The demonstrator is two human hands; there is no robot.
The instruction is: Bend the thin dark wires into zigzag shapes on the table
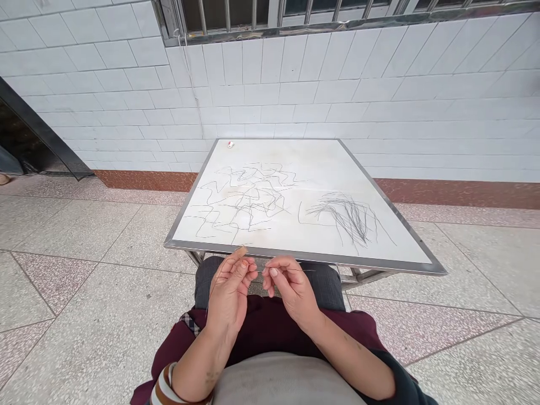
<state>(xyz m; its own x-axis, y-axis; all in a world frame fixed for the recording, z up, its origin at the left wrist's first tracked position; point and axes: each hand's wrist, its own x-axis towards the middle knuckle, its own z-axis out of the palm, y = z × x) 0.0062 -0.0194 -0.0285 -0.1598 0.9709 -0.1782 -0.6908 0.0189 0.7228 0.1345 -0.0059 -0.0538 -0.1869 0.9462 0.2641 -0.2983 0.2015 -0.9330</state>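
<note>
My left hand [231, 287] and my right hand [293, 287] are close together in front of the table's near edge, over my lap. Each is closed in a pinch at the fingertips. Between them runs a thin dark wire-like strand [260, 272], held from both sides; one end sticks out past the right fingers. A tan wrapping [242, 251] covers the tip of a left finger. On the table lie a loose spread of bent dark strands [253, 197] at left and a denser bundle of straighter strands [352, 219] at right.
The white table [312, 163] has a grey metal rim. A small white-and-red object [230, 145] sits at its far left corner. Behind stands a white tiled wall [270, 95] with a barred window [295, 14]. A dark panel [37, 129] leans at left.
</note>
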